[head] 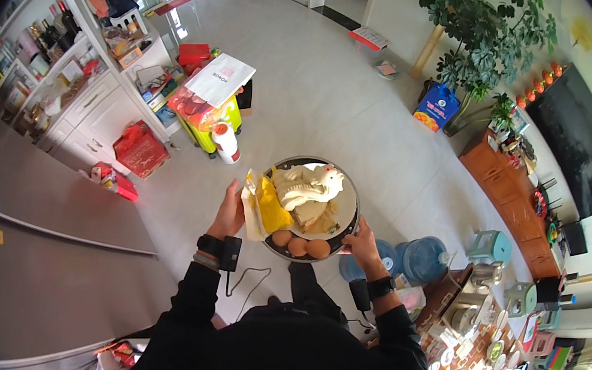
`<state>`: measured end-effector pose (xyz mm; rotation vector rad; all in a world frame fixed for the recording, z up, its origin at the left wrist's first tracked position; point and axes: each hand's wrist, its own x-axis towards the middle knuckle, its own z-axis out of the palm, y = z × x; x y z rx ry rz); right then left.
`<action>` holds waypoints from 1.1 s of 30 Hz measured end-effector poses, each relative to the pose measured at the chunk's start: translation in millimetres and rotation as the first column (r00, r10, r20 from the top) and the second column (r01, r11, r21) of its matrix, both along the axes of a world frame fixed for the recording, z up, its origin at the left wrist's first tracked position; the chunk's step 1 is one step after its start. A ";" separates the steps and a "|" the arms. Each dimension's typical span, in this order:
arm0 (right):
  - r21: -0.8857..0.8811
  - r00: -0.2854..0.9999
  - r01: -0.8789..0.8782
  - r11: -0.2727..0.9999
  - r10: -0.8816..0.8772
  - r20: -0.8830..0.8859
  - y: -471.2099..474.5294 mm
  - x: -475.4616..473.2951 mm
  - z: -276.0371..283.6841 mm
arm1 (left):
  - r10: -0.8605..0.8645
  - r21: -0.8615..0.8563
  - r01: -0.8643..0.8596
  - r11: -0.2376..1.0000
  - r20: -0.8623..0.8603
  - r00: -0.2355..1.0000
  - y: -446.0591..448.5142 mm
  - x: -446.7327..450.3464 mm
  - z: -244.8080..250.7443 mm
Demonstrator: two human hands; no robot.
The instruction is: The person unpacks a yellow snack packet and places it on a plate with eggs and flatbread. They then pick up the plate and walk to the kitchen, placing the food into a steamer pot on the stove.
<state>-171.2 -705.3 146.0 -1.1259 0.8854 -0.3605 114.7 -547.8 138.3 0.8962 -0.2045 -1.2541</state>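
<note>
My left hand (230, 211) and my right hand (366, 246) grip opposite sides of a round, dark metal tray (357, 195) in front of my body. On the tray is a white plate (348, 206) bearing a pale, animal-shaped dough figure (310, 184) with small red eyes. A light, wedge-shaped piece of food (308, 213) lies just below the figure. Three brown eggs (297, 246) rest along the tray's near rim. At its left side stands an opened yellow-and-white packet (270, 207), close to my left fingers, which it partly hides.
Large blue water bottles (421, 259) stand on the floor to my right, beside a cluttered table (468, 351). A refrigerator (53, 259) is at left. Ahead, a yellow-green suitcase (232, 116) carries bags, with a white bottle (226, 143) near it. Cables (253, 284) hang below my wrists.
</note>
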 end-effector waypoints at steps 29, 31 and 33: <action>-0.058 0.996 0.085 0.995 -0.086 -0.015 -546.2 320.1 -6.0 | -0.024 0.048 0.024 0.999 -0.001 1.000 -556.5 327.6 -10.8; -0.126 0.998 0.027 0.992 -0.033 -0.052 -582.7 351.1 -3.0 | -0.046 0.033 0.046 0.998 0.001 0.999 -587.9 363.0 -13.0; -0.082 0.998 0.061 0.995 -0.060 0.014 -617.1 384.5 -2.1 | -0.066 0.028 0.066 0.997 0.022 0.998 -626.6 397.2 -13.5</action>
